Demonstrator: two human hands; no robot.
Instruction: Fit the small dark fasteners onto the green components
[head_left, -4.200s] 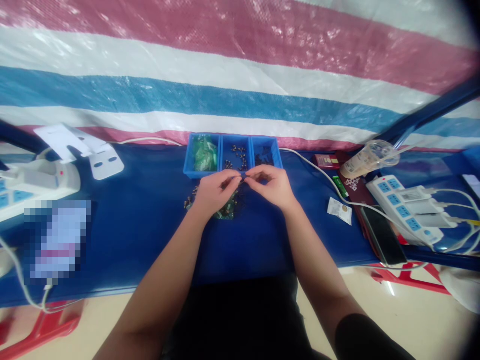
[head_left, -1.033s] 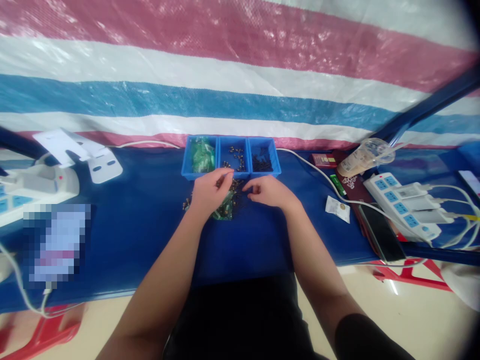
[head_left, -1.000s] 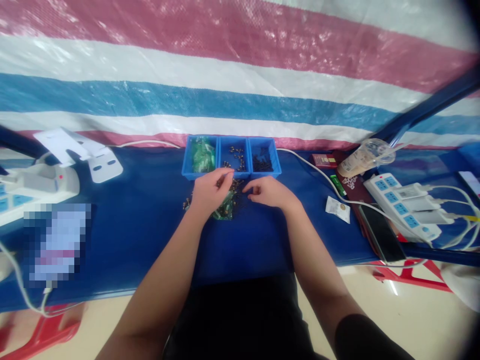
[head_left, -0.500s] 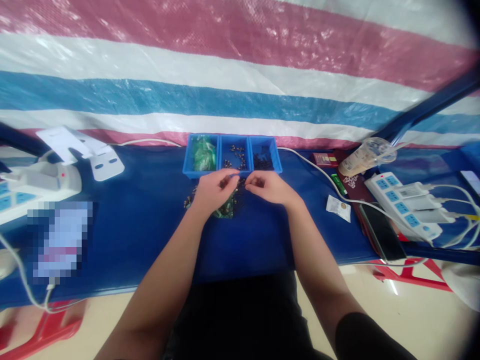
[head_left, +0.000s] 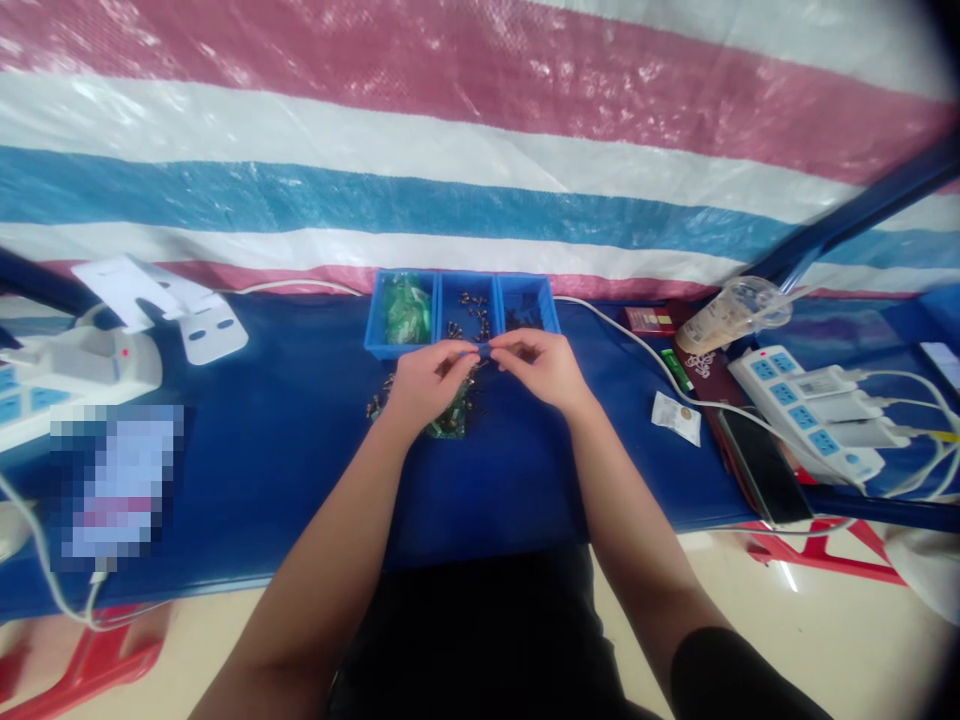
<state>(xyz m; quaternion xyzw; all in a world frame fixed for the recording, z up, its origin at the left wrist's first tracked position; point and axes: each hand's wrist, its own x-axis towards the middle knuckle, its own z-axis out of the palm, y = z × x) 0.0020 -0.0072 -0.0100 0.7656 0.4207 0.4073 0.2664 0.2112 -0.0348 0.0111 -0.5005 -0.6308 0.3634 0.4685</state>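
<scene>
My left hand (head_left: 429, 385) and my right hand (head_left: 546, 368) meet almost fingertip to fingertip just before three blue bins. Both are closed in a pinch; whatever small thing lies between the fingertips is too small to make out. Green plastic packets fill the left bin (head_left: 373, 338). In the middle bin (head_left: 444, 283) are small shiny metal pieces, and small dark pieces lie in the right bin (head_left: 551, 300). Under and beside my left hand, a green packet (head_left: 448, 425) and loose metal pieces (head_left: 375, 405) rest on the blue table (head_left: 487, 490).
To the right are a drink cup (head_left: 724, 315), a white sachet (head_left: 676, 417), a dark phone (head_left: 765, 465) and a power strip (head_left: 802, 410) with cables. Left stand a white holder (head_left: 214, 325), another power strip (head_left: 45, 400) and a blurred-out phone (head_left: 124, 480). A striped sheet (head_left: 450, 140) hangs behind.
My right hand has moved slightly left and up, its fingers coming together against the left hand's fingertips. The left hand has stayed nearly in place.
</scene>
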